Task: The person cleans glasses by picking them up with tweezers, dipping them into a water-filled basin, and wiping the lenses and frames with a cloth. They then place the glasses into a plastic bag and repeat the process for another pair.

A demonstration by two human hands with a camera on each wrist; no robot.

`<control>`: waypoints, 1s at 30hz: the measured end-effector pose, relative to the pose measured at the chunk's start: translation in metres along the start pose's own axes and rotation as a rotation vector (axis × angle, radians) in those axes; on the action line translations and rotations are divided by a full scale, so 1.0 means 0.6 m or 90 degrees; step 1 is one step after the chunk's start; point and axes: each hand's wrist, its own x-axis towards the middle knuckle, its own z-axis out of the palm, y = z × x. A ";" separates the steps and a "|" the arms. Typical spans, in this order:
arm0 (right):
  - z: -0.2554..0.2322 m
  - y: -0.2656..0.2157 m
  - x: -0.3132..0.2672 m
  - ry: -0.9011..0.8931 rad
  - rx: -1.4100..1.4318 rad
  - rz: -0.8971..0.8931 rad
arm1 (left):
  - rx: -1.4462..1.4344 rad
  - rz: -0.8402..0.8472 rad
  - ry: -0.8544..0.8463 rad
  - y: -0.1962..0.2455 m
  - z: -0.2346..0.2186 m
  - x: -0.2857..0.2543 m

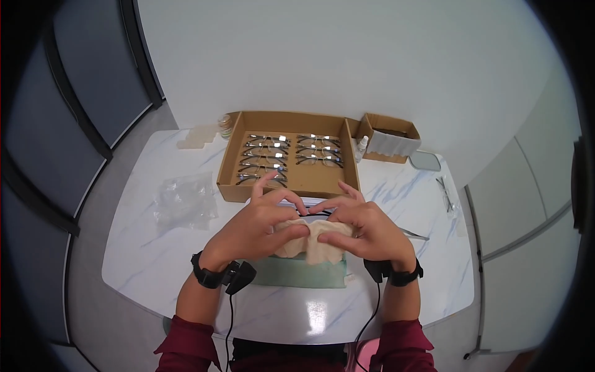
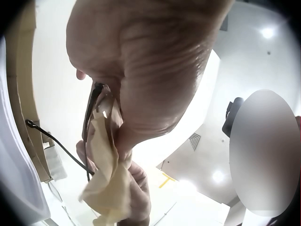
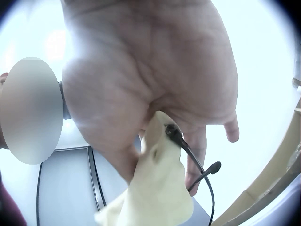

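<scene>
Both your hands, left hand [image 1: 257, 226] and right hand [image 1: 365, 229], pinch a cream cloth [image 1: 310, 243] around a pair of dark glasses [image 1: 313, 211], held above the tabletop's [image 1: 142, 260] near edge, before the cardboard tray [image 1: 288, 186].

No text, label, brand, no. or sign can be read in any view. The cardboard box [image 1: 290, 186] w/ the rows of glasses is plain brown, no print seen on its walls. The small bottle [image 1: 362, 147] beside it is too small for its label to be made out. The cloth [image 1: 313, 243] & the green mat [image 1: 297, 274] are unmarked where shown.
</scene>
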 end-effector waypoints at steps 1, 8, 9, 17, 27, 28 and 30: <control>0.001 -0.001 0.002 -0.002 0.000 0.000 | -0.001 -0.001 0.002 0.000 0.001 0.000; 0.010 0.006 0.007 -0.046 0.028 0.024 | -0.015 0.005 -0.043 -0.005 0.007 -0.003; 0.008 0.006 0.008 -0.056 0.055 0.049 | -0.027 0.000 -0.050 -0.006 0.006 -0.003; -0.023 0.018 -0.009 -0.085 0.204 0.081 | -0.119 -0.019 -0.066 -0.016 -0.004 -0.004; -0.046 0.028 -0.021 -0.162 0.208 0.014 | -0.177 -0.057 -0.153 0.006 -0.016 -0.003; -0.046 0.026 -0.021 -0.148 0.197 0.018 | -0.176 -0.057 -0.155 0.005 -0.017 -0.005; -0.044 0.024 -0.020 -0.140 0.202 0.023 | -0.126 -0.051 -0.132 0.002 -0.018 -0.009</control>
